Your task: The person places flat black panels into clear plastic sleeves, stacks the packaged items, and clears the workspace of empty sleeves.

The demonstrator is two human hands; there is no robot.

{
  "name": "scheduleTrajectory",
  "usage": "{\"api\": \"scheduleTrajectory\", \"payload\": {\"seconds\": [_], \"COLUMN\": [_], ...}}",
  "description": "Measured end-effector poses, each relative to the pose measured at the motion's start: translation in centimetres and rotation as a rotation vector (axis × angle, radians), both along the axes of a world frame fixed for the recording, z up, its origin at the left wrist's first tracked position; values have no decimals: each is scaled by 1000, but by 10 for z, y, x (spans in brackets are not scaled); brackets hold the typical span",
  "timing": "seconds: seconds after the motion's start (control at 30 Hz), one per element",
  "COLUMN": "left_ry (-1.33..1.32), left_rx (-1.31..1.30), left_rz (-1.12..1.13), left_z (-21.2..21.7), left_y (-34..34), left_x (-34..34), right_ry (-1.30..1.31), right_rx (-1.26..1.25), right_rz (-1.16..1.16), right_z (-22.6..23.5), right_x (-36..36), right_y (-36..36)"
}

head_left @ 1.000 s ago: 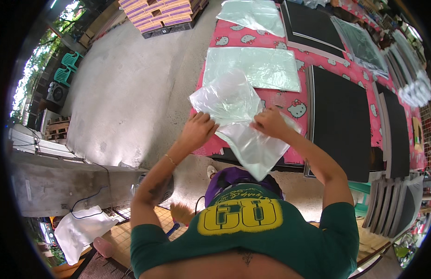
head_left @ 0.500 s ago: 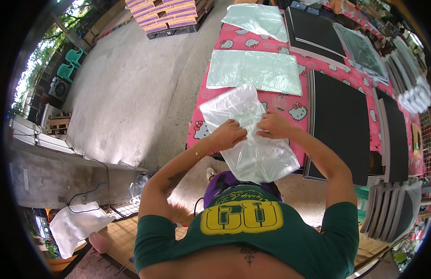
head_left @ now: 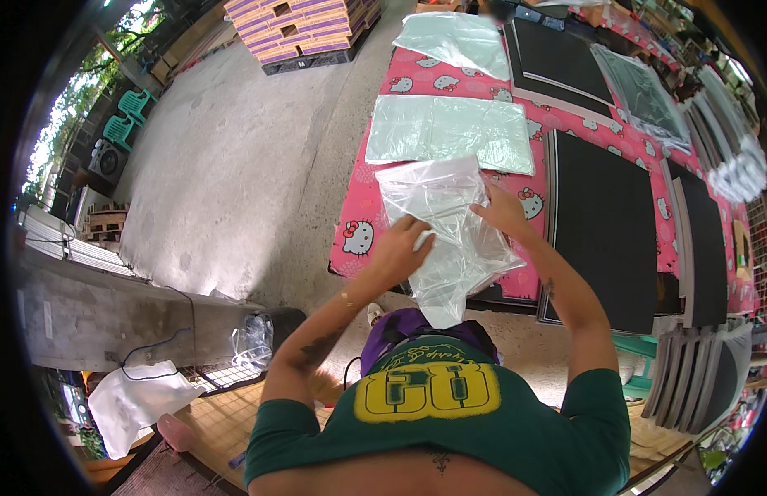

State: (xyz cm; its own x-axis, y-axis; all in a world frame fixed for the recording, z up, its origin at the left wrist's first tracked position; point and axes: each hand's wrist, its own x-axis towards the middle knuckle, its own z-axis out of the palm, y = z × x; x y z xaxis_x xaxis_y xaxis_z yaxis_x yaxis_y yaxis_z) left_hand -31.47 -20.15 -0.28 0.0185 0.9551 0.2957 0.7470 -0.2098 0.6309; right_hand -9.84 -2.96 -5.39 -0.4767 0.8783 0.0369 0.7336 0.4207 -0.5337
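A clear plastic bag [head_left: 445,236] lies wrinkled over the near edge of the table, its lower end hanging toward my body. My left hand [head_left: 404,246] grips the bag's left side with bent fingers, a bit of plastic showing at the fingertips. On the bag's right edge, my right hand [head_left: 501,212] pinches the film between thumb and fingers. Just beyond the bag, a flat plastic-wrapped sheet [head_left: 449,128] rests on the pink patterned tablecloth [head_left: 358,202]. A black panel [head_left: 602,223] lies to the right of my right hand.
Farther back are another plastic-covered sheet [head_left: 453,40] and more dark panels [head_left: 561,62]. Upright grey panels [head_left: 693,376] stand at the lower right by a green stool [head_left: 640,364]. Stacked boxes [head_left: 296,29] sit on a pallet on the concrete floor [head_left: 226,157]. A low wall [head_left: 135,318] runs at left.
My right hand has moved away and to the right along the bag, while my left hand has shifted slightly. The bag's lower end has bunched narrower and swung left.
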Motion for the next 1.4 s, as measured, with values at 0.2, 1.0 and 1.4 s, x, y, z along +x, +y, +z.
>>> {"api": "scheduleTrajectory", "payload": {"seconds": [0.2, 1.0, 1.4], "left_ry": [-47, -1033, -854], "left_rx": [-79, 90, -337], "left_rz": [324, 26, -62], "left_z": [-24, 136, 22], "left_y": [32, 120, -87], "left_x": [56, -77, -47], "right_ry": [671, 443, 1096], "right_rx": [-860, -320, -966], "right_rz": [182, 592, 180], "right_z": [22, 5, 44], "right_x": [-28, 10, -72], "right_y": [-19, -162, -182]}}
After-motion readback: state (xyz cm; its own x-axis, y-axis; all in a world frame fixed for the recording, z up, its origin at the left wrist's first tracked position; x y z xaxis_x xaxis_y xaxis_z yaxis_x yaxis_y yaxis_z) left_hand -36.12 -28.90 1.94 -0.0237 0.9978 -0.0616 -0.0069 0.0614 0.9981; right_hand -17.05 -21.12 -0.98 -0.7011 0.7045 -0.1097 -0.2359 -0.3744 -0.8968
